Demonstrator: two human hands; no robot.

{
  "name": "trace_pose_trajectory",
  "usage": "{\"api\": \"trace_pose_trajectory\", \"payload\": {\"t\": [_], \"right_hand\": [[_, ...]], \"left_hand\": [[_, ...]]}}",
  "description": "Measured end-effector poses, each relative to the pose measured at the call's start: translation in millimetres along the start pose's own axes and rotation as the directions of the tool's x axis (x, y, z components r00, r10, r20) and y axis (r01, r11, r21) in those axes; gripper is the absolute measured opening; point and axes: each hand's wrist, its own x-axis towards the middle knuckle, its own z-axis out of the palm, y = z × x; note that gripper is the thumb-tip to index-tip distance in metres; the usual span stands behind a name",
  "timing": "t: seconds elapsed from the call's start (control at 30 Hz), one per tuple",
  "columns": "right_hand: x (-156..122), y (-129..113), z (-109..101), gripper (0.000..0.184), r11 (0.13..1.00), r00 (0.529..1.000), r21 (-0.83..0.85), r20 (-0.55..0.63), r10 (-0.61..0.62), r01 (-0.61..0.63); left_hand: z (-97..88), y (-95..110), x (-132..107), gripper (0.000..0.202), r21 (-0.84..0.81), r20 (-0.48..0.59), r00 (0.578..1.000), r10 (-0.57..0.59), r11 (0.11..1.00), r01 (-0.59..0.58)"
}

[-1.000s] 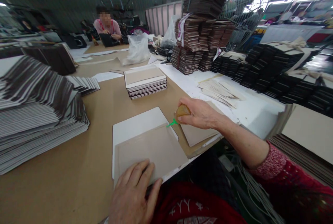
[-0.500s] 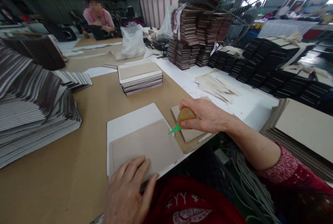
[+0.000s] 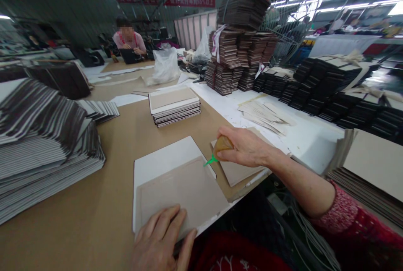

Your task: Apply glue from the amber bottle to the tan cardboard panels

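One right hand (image 3: pixel 242 148) has its fingers wrapped round one amber squeeze bottle (image 3: pixel 224 147), so that grip's closed around it, with the single green nozzle (image 3: pixel 212 160) aimed down-left at the far right corner of a beige sheet (image 3: pixel 184 191). Can't tell if the tip actually touches. The left hand (image 3: pixel 160 241) isn't clutching anything I can see: fingers laid out on the near left part of that same sheet, thumb spread off to the side by the table edge. So that's one beige sheet, lying on one white panel (image 3: pixel 162 160) that sticks out past it at the far side, with a faint line running just inside the sheet's edges. Under the bottle hand there's more beige board (image 3: pixel 237 172) on the brown tabletop (image 3: pixel 116 145); the hand covers some of it, so no solid count. Further out, one neat stack of panels (image 3: pixel 174 109) sits beyond the white one, too many thin layers to count, plus one huge leaning pile (image 3: pixel 47 149) on the left and a bunch of loose pale strips (image 3: pixel 264 115) on the right. Past those: dark brown bundles (image 3: pixel 225 63) stacked high, rows of black bundles (image 3: pixel 321 82), one big fan (image 3: pixel 292 11), and one co-worker (image 3: pixel 129 44) at the far end.
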Motion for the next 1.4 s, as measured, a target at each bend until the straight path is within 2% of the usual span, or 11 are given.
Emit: {"api": "trace_pose_trajectory", "payload": {"t": [0.17,0.3,0.53,0.83,1.07,1.4], "right_hand": [[16.1,3.9,6.1,0.028,1.0,1.0,0.008,-0.031,0.0,0.0],[14.7,5.2,4.5,0.028,1.0,1.0,0.016,-0.018,-0.004,0.004],[-3.2,6.3,-4.7,0.03,0.999,0.999,0.033,0.047,-0.009,0.007],[-30.5,4.1,-7.2,0.031,0.996,0.994,0.051,0.078,-0.073,0.069],[-51.9,-2.4,-10.7,0.029,0.996,0.988,0.084,0.141,-0.054,0.043],[-77.0,1.4,-7.9,0.031,0.989,0.986,0.13,0.142,-0.082,0.064]], "left_hand": [[1.3,-1.9,-1.2,0.04,0.025,-0.009,1.0,0.026,0.999,-0.026],[3.1,-3.7,-2.6,0.043,0.045,0.016,1.0,0.025,0.999,-0.025],[4.5,-2.0,-2.4,0.042,0.005,0.013,1.0,0.016,1.0,-0.016],[-3.8,7.7,0.2,0.038,-0.117,0.067,0.992,-0.103,0.987,0.111],[-5.3,8.6,0.2,0.037,-0.138,0.076,0.989,-0.129,0.981,0.139],[-9.4,11.9,2.7,0.036,-0.15,0.141,0.975,-0.17,0.97,0.19]]}}
